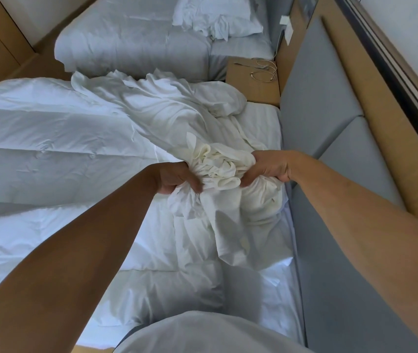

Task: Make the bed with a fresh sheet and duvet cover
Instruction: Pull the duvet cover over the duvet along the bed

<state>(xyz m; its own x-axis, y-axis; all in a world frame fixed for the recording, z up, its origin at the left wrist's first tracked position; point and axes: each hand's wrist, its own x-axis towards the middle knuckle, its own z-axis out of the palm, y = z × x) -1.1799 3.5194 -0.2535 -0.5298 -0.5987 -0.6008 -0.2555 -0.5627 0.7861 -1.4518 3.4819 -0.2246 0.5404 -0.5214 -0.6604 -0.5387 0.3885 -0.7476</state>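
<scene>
The cover [218, 169] is bunched up tight between both hands, held just above the bed [261, 123] near its head end. The left hand [177, 179] has its fingers curled deep into the gathered folds, and the right hand [269, 169] clamps the other side of the same wad, the two close together with only the ruffled edge between them. Below the grip a loose tail of the cover hangs down and touches the bedding; beyond it the rest trails away in a crumpled ridge toward the far edge of the bed. To the left lies the duvet [37, 136], white and quilted, spread wide and mostly flat, with plenty of open room across it. On the right it's tight: the grey padded headboard [317, 110] runs right along the bed's edge, just beside the right hand, with a wood panel behind it. Past the far corner sits a wooden nightstand [251, 80] with a looped cable [261, 67] on top, wedged between this bed and a second bed [131, 39], which carries a rumpled white pillow [215, 16]. A narrow strip of wood floor [47, 59] shows between the two beds. At the bottom, the person's pale shirt [202, 332] fills the near edge.
</scene>
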